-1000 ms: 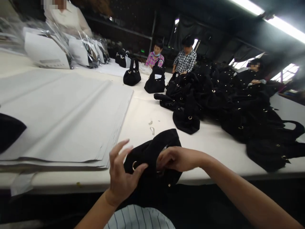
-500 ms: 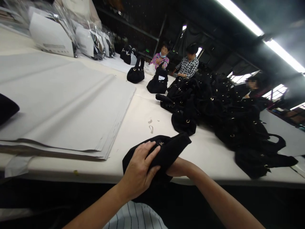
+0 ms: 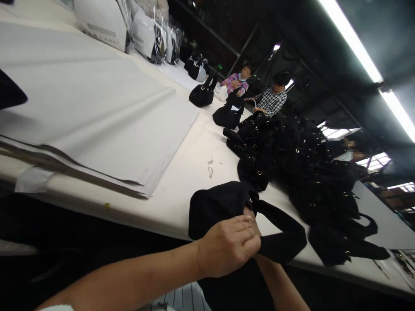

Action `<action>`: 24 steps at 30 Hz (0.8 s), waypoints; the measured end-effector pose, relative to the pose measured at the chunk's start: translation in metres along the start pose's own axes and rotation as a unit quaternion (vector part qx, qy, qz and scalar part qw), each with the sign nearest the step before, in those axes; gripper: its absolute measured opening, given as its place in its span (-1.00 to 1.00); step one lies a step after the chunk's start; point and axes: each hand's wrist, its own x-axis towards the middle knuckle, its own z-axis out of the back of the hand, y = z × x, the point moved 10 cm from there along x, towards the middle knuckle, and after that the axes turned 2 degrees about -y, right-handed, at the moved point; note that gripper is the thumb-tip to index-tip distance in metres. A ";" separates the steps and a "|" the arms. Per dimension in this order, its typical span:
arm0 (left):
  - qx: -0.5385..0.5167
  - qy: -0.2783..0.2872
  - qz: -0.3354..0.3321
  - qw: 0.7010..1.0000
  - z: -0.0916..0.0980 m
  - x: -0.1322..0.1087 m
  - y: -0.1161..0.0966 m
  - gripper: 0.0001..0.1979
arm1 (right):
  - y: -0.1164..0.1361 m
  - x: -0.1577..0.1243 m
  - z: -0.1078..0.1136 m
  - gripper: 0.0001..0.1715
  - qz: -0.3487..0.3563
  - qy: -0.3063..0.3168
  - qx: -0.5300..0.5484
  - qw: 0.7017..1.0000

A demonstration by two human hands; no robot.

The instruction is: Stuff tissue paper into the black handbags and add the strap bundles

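A black fabric handbag [image 3: 214, 205] lies tilted at the table's front edge, directly before me. Its wide handle [image 3: 288, 235] loops out to the right. My left hand [image 3: 231, 242] is closed at the bag's mouth, fingers curled together by the base of the handle. Behind it is my right hand [image 3: 253, 219], mostly covered by the left one; a little of it shows at the bag's opening, and its grip is hidden. Close to the hands, a small metal ring glints on the bag.
Right of the hands spreads a large heap of black handbags [image 3: 292, 160]. At left lies a stack of pale sheets [image 3: 106, 116]. White-stuffed bags in clear plastic [image 3: 103, 21] stand behind it. Single handbags [image 3: 202, 93] sit farther back, near co-workers [image 3: 272, 99] across the table [image 3: 175, 181].
The handbag has turned, its handle now looping rightward. My left hand has gone from lying on the bag's front to closing at its mouth. The view has tilted.
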 end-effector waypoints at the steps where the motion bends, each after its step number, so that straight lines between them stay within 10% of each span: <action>1: -0.004 0.001 0.008 1.000 -0.003 0.003 0.004 -0.80 | -0.001 0.002 0.009 -0.62 -0.011 -0.022 -0.019 1.000; 7: -0.061 0.030 0.074 0.995 0.027 -0.023 0.046 -0.55 | 0.048 0.010 0.022 -0.70 0.079 -0.040 0.023 0.996; 13: -0.029 0.002 0.449 0.893 0.075 -0.127 0.158 -0.49 | 0.082 0.028 0.023 -0.65 0.074 0.029 0.038 0.996; 19: -0.176 0.008 0.533 0.828 0.042 -0.147 0.182 -0.68 | 0.085 0.064 -0.003 -0.65 0.056 0.217 0.035 0.974; 24: -0.190 -0.039 0.562 0.804 0.038 -0.152 0.185 -0.72 | 0.082 0.093 -0.024 -0.84 0.015 0.205 0.055 0.977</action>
